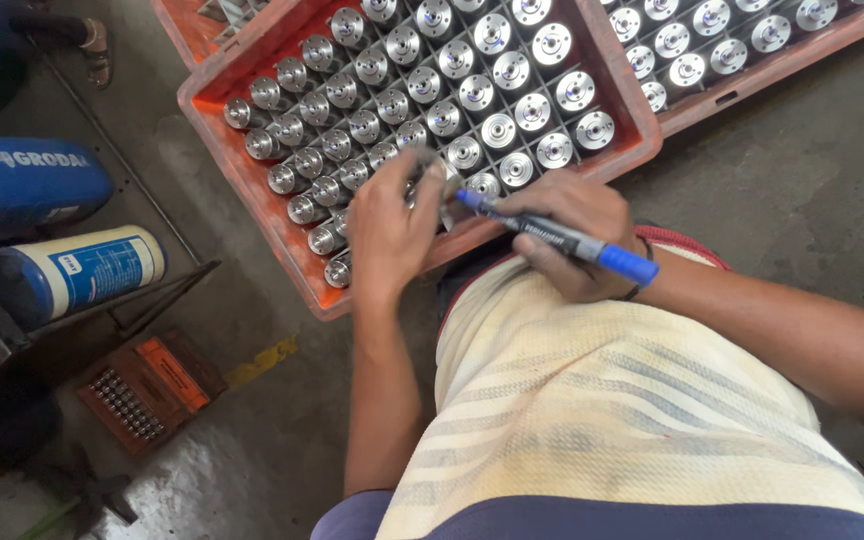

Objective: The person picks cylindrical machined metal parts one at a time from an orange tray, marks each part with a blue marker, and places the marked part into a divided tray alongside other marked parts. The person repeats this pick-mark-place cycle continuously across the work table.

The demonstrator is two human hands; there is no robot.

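My left hand (392,225) grips a shiny round metal part (430,170) just above the near edge of an orange crate (252,185). My right hand (577,232) holds a blue marker pen (557,235), its tip pointing left and touching or nearly touching the held part. The crate is divided into cells that hold several upright cylindrical metal parts (497,130) with flat polished tops. Both hands work over my lap, which is covered by a pale striped cloth (602,400).
A second orange crate (752,75) of similar metal parts lies at the upper right. Two blue cylinders (27,180) (72,272) lie on the left. A small orange box (147,385) sits on the grey concrete floor (812,190). Someone's sandalled foot (97,45) shows at the upper left.
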